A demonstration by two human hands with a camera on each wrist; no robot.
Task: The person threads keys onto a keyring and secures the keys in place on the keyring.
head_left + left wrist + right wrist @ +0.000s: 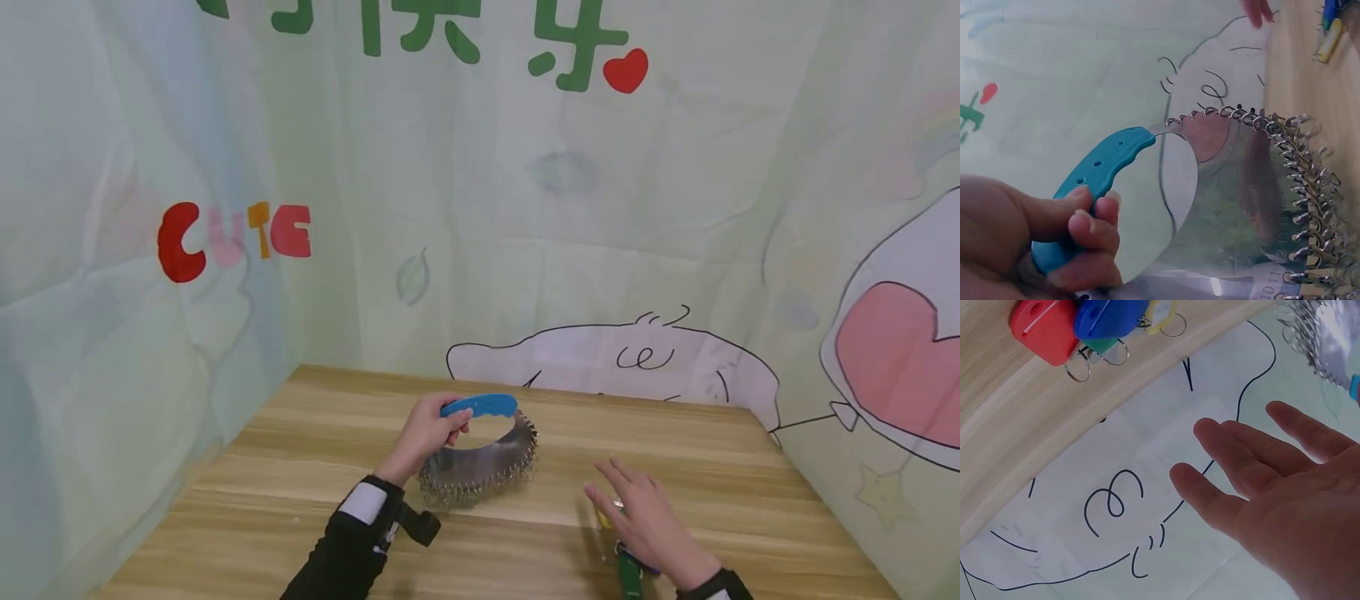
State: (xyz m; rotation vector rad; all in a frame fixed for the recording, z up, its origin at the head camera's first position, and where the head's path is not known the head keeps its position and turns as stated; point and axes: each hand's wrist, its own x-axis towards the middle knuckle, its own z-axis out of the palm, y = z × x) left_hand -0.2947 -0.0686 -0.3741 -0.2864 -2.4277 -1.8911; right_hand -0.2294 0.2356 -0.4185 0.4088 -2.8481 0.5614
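Head view: L hand [423, 437] is closed round one end of the blue handle [491, 406], thumb over it. Handle spans the gap of a curved metal band [480, 460], w/ small metal rings [480, 485] along its outer edge. Band sits L of centre, over the bench [360, 408]; can't tell if its low edge touches. R hand [648, 517] is well apart, fingers extended & slightly spread, nothing in it. Partly hidden by it: a green tag [630, 575] & a bit of yellow tag [604, 519]. Behind, a pale sheet [525, 225] w/ cartoon prints.

L wrist view: thumb & curled fingers grip the handle; three small holes show in it. Rings line the band's edge, crowded at R. R hand's fingertips just enter at top; a few tags lie top R, blurry.

R wrist view: R hand palm open, fingers apart, no contact w/ anything seen. Red tag [1044, 331], blue tag [1110, 315], plus green & yellow bits, lie bunched on bench, each w/ a wire loop or near one. Ringed band edge & a sliver of handle show top R.
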